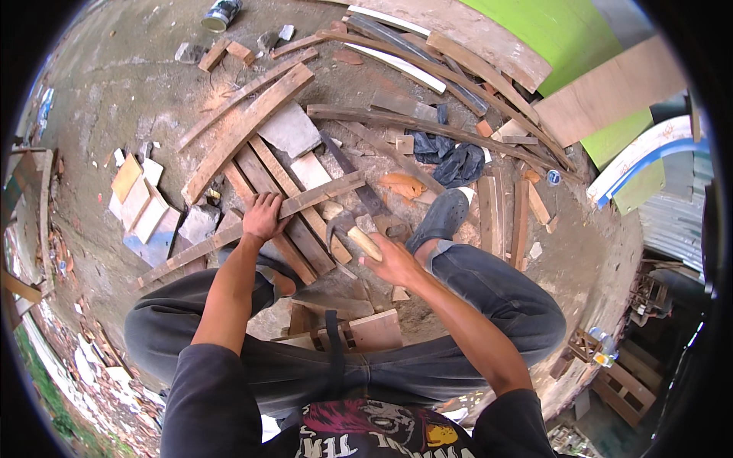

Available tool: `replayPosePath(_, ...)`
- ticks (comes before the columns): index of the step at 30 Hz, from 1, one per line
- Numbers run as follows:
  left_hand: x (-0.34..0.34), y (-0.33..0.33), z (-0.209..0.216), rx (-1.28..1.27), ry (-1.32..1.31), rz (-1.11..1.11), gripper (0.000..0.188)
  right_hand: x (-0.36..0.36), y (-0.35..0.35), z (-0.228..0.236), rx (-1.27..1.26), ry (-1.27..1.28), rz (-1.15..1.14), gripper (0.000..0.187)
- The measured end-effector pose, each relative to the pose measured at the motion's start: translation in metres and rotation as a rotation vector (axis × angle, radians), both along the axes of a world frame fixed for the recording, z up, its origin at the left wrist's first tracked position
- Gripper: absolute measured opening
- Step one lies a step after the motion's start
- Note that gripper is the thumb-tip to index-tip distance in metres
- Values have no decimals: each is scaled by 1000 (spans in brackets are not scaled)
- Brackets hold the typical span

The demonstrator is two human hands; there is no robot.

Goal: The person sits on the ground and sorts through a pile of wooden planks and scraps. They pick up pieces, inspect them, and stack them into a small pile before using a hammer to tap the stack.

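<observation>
My left hand [264, 217] is closed round a long narrow wooden strip [191, 253], which slants across several planks [299, 233] lying on the ground between my feet. In my right hand [395, 261] is a claw hammer [364, 243], gripped by its pale wooden handle. Its dark curved head [337, 229] is just below the strip's right part, over the planks' near right side; whether it touches anything I cannot tell. A handsaw's dark blade [359, 183] appears to lie beyond, partly under the strip.
Thick timbers [248, 133] and a grey stone slab [289, 130] lie ahead. Long boards [450, 72] pile up at the far right, beside black plastic [458, 164]. Tile pieces [145, 202] are at left. A can [221, 15] lies far off. My shoe [443, 217] stands near the hammer.
</observation>
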State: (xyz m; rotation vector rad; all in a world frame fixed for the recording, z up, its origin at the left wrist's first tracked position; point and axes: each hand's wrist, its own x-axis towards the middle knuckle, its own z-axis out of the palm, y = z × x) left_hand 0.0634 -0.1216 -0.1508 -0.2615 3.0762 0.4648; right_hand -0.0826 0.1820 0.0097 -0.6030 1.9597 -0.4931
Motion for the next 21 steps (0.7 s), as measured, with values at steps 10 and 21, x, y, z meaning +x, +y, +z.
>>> replayPosePath(10,2,-5,-6,93,-137,37,49,-9,-52,0,126,-754,-477,46)
replayPosePath(21,5,-10,-9,108,-95,23,46,-66,-88,-4,221,-619,-288,60)
